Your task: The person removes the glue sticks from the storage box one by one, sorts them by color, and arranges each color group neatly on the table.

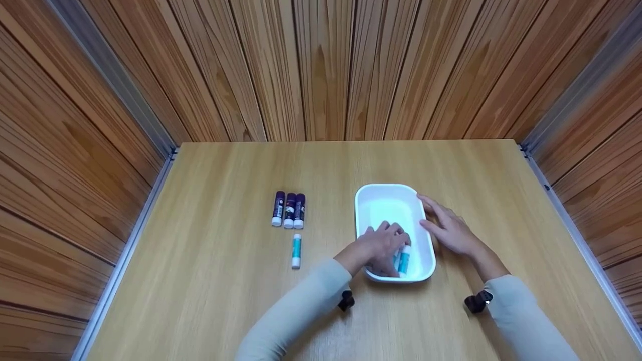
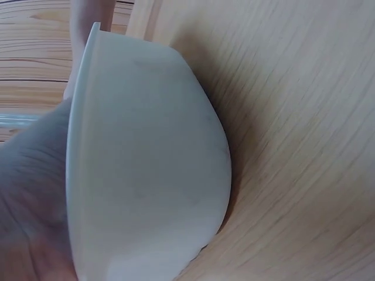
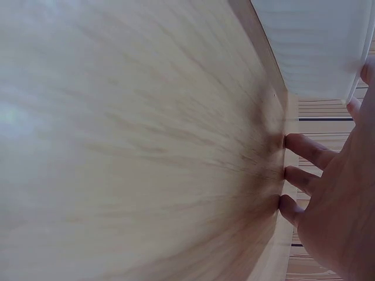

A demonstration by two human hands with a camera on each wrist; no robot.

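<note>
Over the near end of a white plastic tub (image 1: 391,200), my left hand (image 1: 378,248) reaches inside with bent fingers. Teal-and-white glue sticks (image 1: 404,260) lie in the tub beside its fingers and thumb; whether it grips one cannot be told. In the left wrist view the tub's outer wall (image 2: 146,152) hides the fingers. My right hand (image 1: 451,231) touches the tub's right rim with thumb and forefinger. The right wrist view shows the other fingers (image 3: 302,149) of that hand extended down toward the tabletop.
Left of the tub, three dark purple glue sticks (image 1: 289,209) with white caps lie side by side. Nearer the front lies a single teal-and-white glue stick (image 1: 296,251). Wood-panelled walls (image 1: 321,70) border the wooden table (image 1: 215,291) at the back and sides.
</note>
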